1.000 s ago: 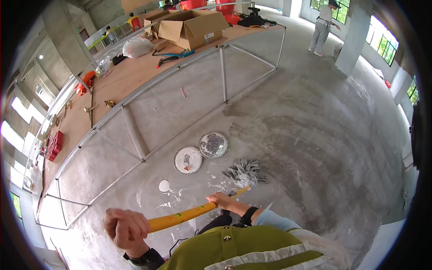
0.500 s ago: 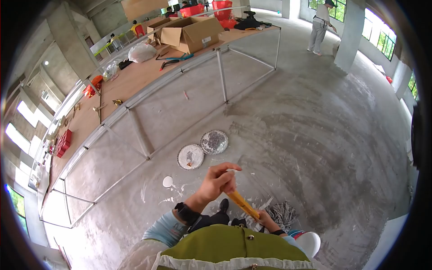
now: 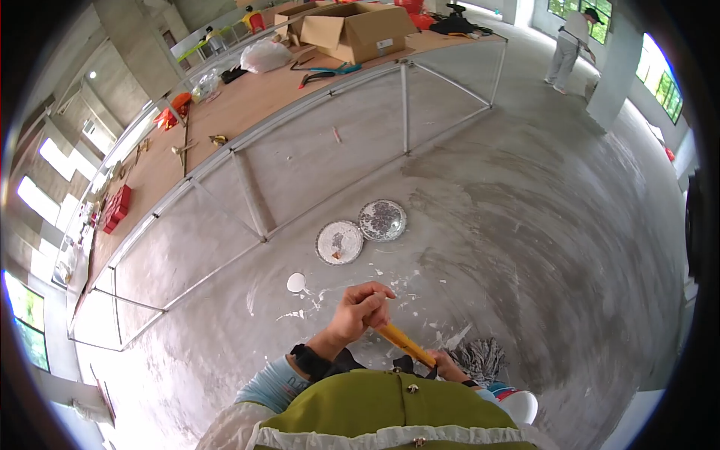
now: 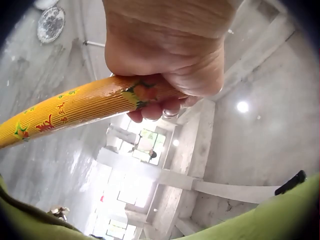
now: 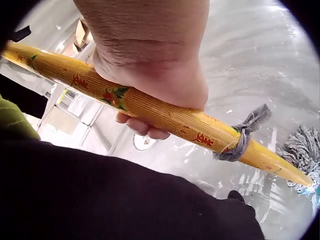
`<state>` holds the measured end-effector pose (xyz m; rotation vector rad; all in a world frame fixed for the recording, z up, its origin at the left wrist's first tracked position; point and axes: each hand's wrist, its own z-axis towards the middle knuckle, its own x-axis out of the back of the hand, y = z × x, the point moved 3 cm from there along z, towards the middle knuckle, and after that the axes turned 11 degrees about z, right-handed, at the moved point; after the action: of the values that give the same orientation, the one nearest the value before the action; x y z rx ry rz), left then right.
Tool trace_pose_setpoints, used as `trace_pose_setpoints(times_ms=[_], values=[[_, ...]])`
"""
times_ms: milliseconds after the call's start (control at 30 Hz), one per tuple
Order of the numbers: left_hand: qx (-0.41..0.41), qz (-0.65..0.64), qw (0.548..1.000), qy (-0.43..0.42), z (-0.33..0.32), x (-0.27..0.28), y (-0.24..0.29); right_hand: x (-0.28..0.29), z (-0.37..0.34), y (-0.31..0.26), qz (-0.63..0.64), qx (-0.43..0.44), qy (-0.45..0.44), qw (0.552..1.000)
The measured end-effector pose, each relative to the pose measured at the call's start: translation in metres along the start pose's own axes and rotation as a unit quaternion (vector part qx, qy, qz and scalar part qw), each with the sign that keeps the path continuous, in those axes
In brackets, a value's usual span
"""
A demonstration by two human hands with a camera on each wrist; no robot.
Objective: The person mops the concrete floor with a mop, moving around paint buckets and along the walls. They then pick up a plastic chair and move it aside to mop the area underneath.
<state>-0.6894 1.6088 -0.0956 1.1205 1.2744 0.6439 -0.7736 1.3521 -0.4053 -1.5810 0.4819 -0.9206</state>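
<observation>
Head view: one mop (image 3: 418, 352) is held two-handed, its yellow handle (image 5: 165, 117) slanting from six o'clock towards five. Left hand (image 3: 358, 315) grips the upper end at six; its fingers are curled round the handle, close together. Right hand (image 3: 450, 369), at five, grips lower down; in the right wrist view its fingers wrap the handle, visible tips together. A grey cloth strip (image 5: 241, 145) is tied round the handle below that hand. Mop head (image 3: 484, 361), grey strands, lies between four and five, just beside a partly hidden white container (image 3: 521, 407); contact with the floor (image 3: 525, 247) cannot be confirmed. Near dial centre, two round trays (image 3: 340, 242) lie side by side.
</observation>
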Motion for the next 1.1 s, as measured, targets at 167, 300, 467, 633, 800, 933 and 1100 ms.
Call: trace_pose_setpoints(times_ms=[167,300,467,633,800,933,1100], values=[[-0.048,0.009,0.988,0.148,-0.026,0.106,0.056,-0.043,0.098,-0.041,0.204,-0.278,-0.056,0.937],[-0.143,0.06,0.952,0.265,-0.063,0.209,0.123,-0.104,0.199,-0.089,0.191,-0.263,-0.026,0.945],[-0.253,0.085,0.93,0.251,-0.118,0.291,0.227,-0.176,0.337,-0.171,0.138,-0.28,-0.151,0.938],[-0.341,0.262,0.868,0.249,-0.151,0.289,0.293,-0.241,0.42,-0.207,0.017,-0.028,-0.158,0.987],[-0.402,0.251,0.852,0.223,-0.158,0.251,0.296,-0.241,0.435,-0.239,0.103,-0.032,-0.182,0.977],[-0.414,0.306,0.808,0.286,-0.169,0.235,0.289,-0.23,0.407,-0.236,0.176,-0.143,-0.156,0.961],[-0.383,0.237,0.881,0.146,-0.175,0.211,0.276,-0.186,0.321,-0.248,0.123,-0.128,-0.057,0.982]])
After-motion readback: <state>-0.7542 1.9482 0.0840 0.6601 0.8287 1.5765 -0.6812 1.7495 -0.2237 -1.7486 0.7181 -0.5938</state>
